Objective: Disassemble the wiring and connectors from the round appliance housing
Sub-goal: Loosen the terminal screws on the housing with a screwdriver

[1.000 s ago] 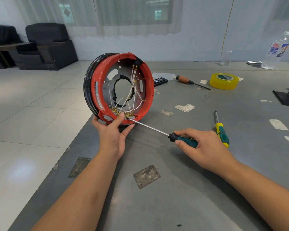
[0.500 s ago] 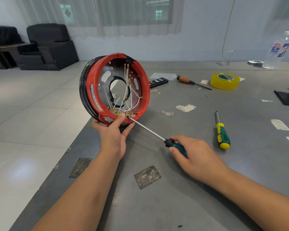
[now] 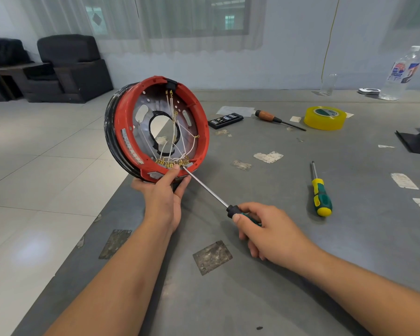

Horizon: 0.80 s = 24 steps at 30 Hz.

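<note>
**Screwdriver tip set at the terminal row of a housing held on edge**

A round appliance housing [image 3: 155,128] is held upright on its rim at the near-left edge of a grey, matte table [image 3: 264,287]. The housing is made up of a glossy red plastic ring around a dull metal disc with a large round hole and several slots; a black coiled band is wrapped around its outer side. It is gripped from below by the left hand [image 3: 161,197], whose fingers are curled round the lowest part of the rim, the thumb being pressed up onto the red edge. Just above that thumb a row of small brass connectors [image 3: 171,162] is seen, from which thin white wires [image 3: 172,132] are fanned upward across the disc.

A screwdriver [image 3: 209,191] with a slim, bright steel shaft and a green-and-black handle is pinched in the curled fingers of the right hand [image 3: 269,232]. From this grip the shaft is slanted up and to the left, and its tip is placed at the right end of the connector row, beside the left thumb.

Beyond the right hand a second green-and-yellow screwdriver [image 3: 321,197] is laid flat. Farther off, a wooden-handled screwdriver [image 3: 275,118], a roll of yellow tape [image 3: 325,118] and a clear plastic bottle [image 3: 401,73] are found.
</note>
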Each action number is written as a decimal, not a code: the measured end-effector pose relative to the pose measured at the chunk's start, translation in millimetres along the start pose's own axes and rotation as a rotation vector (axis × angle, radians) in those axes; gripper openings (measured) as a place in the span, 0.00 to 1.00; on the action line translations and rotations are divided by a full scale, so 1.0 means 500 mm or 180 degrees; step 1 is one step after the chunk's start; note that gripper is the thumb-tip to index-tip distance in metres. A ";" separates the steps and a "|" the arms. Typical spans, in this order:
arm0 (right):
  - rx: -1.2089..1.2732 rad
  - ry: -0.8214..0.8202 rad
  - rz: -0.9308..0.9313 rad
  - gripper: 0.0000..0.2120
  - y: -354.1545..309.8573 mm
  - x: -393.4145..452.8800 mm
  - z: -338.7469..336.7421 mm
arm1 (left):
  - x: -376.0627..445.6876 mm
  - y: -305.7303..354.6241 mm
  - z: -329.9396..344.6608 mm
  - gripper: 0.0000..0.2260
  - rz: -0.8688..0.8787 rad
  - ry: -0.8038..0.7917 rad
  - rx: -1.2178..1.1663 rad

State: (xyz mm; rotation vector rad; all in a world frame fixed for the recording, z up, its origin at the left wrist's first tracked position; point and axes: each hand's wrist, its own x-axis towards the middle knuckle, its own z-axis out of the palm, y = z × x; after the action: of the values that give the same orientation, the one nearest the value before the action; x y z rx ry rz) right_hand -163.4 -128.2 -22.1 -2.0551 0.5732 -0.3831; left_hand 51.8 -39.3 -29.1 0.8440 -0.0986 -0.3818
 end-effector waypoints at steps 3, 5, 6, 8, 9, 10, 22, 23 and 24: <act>-0.0120 0.0052 -0.0043 0.06 0.000 -0.003 0.001 | -0.001 0.001 0.000 0.25 -0.0005 0.0015 -0.0007; -0.1064 0.0281 -0.0362 0.07 0.002 -0.003 -0.011 | -0.002 0.001 -0.001 0.25 -0.0005 0.0003 -0.0036; -0.1478 0.0392 -0.0504 0.09 0.001 -0.004 -0.018 | -0.001 0.002 -0.001 0.25 -0.0006 0.0001 -0.0057; -0.1828 0.0583 -0.0630 0.11 -0.004 -0.003 -0.034 | -0.001 0.003 0.000 0.25 -0.0016 0.0002 -0.0095; -0.1928 0.0691 -0.0652 0.12 -0.006 -0.002 -0.041 | -0.001 0.003 -0.001 0.25 -0.0023 0.0000 -0.0104; -0.2011 0.0787 -0.0678 0.13 -0.009 -0.002 -0.046 | -0.001 0.003 -0.001 0.26 -0.0033 -0.0005 -0.0106; -0.1610 0.0807 -0.0702 0.15 0.000 0.014 -0.083 | 0.001 0.003 -0.005 0.26 -0.0116 -0.0115 -0.0058; -0.1534 0.0812 -0.0664 0.13 0.003 0.017 -0.087 | 0.001 0.004 -0.004 0.26 -0.0130 -0.0121 -0.0051; -0.1455 0.0816 -0.0608 0.12 0.005 0.019 -0.091 | 0.001 0.005 -0.004 0.25 -0.0143 -0.0129 -0.0039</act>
State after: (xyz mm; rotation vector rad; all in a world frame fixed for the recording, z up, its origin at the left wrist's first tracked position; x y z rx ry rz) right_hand -177.6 -166.8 -0.6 -2.5306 0.6652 -0.6861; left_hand 53.5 -36.7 -28.7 0.8277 -0.1149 -0.4413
